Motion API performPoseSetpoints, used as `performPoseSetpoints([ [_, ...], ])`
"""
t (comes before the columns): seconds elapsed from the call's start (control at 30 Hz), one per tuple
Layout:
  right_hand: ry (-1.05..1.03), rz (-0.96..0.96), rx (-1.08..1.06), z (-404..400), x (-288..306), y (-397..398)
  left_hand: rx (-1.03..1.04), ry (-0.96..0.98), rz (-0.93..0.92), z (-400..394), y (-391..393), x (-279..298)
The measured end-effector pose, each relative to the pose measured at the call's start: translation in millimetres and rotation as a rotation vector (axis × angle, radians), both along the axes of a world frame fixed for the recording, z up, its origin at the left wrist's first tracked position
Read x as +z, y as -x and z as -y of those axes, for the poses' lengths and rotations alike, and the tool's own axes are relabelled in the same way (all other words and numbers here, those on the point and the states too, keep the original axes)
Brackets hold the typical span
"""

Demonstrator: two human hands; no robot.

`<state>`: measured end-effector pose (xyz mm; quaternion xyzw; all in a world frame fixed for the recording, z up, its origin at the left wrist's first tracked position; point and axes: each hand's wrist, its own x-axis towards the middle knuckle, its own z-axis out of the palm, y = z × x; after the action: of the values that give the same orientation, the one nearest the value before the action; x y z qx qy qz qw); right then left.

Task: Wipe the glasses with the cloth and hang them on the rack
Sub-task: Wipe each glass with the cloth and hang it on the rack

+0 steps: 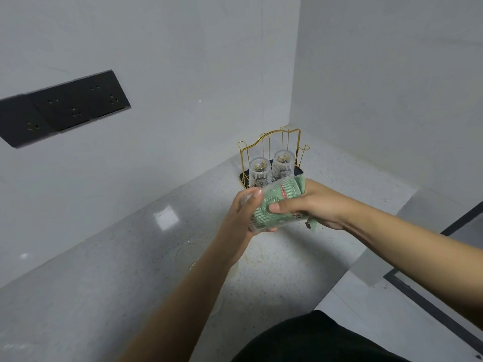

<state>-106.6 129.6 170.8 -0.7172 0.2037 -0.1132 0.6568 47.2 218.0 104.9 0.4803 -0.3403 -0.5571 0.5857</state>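
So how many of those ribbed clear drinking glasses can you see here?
3. Two ribbed clear glasses hang upside down on the gold wire rack, left and right; the third is in the person's hands, stuffed with green cloth. None appear hidden.

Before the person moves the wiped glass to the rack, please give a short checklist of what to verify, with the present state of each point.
1. Left hand holds the glass securely: ok.
2. Green cloth out of the glass: not ok, the right hand pushes it inside.
3. Free peg on the gold rack: ok, the hooks at its right side show bare.
4. Two hung glasses sit steady: ok.
5. Glass fully dry: cannot tell.
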Motion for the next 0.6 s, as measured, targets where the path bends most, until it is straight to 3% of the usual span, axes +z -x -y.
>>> performPoseSetpoints([
  [0.03,0.018,0.001,0.049,0,0,0,-0.013,-0.007,0.008,1,-2,1],
  [0.13,0.386,-0.125,0.233,-5,-1,-1,-0.168,-0.157,-0.051,1,-6,10],
  [0.2,0.499,-0.179,0.275,2,3,1,-0.263,-0.207,-0.108,-1,-11,7],
  [0.3,0.362,-0.156,0.292,16,12,2,-0.384,-0.164,-0.102,-3,-16,2],
  [0.47,0.301,-0.126,0.54,19,21,-10,-0.607,-0.043,-0.117,5,-15,8],
  [0.6,0.271,-0.071,0.164,21,13,-10,-0.509,-0.033,-0.194,10,-19,-1],
])
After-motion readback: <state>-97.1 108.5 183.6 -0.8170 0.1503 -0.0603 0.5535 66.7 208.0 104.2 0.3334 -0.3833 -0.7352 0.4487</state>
